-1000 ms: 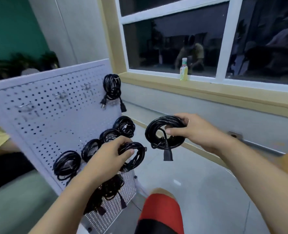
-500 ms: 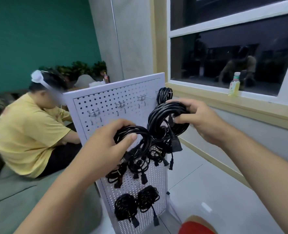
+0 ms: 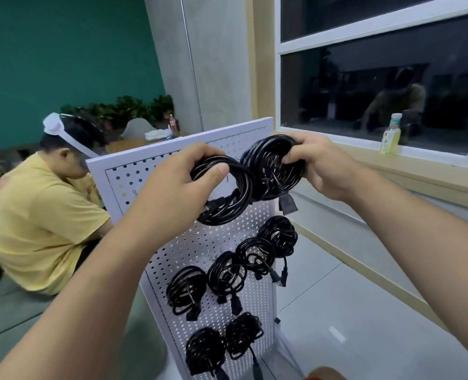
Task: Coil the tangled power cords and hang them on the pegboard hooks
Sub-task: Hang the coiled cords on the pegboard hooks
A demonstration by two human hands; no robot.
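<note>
A white pegboard (image 3: 134, 185) stands upright ahead of me on the floor. My left hand (image 3: 178, 182) grips a coiled black power cord (image 3: 227, 207) in front of the board's upper part. My right hand (image 3: 318, 165) grips a second black coil (image 3: 268, 165) just to the right, its plug (image 3: 287, 204) dangling below. The two coils overlap. Several coiled cords (image 3: 224, 272) hang on hooks across the board's lower half. The top hooks are mostly hidden behind my hands.
A person in a yellow shirt (image 3: 35, 215) sits on a grey couch (image 3: 5, 305) left of the board. To the right, a bottle (image 3: 390, 135) stands on the windowsill. Pale tiled floor (image 3: 351, 311) lies under the window.
Both hands have risen with their coils to the top of the pegboard and come closer together. My view has swung left and the board now looks nearer.
</note>
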